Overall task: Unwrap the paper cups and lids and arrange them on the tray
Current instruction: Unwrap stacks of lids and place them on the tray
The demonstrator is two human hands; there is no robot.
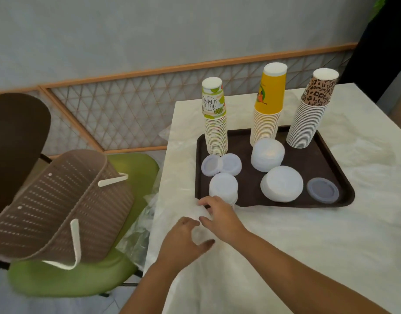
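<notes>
A: Counting stock on the brown tray (331, 201), left to right: lime-print cup stack (215, 125) at 10 o'clock, yellow cup stack (268, 109) at 12, leopard-print cup stack (310, 114) at 2, all upside down and unwrapped. Lids?

B: Two loose lids (221, 165) at 9 o'clock, small lid stack (223, 185) at 8, two larger lid stacks (275, 171) centre, single lid (322, 190) at 4. Mostly done, I judge.

A: Outstanding?

B: One clear plastic bundle (200, 225) on the table (308, 257), just off the tray's 7 o'clock corner; contents too blurred to identify.

A: Hands?

B: Left hand (183, 242): fingers and thumb curled round the bundle. Right hand (220, 215): fingers bent over its top, gripping the wrap.
</notes>
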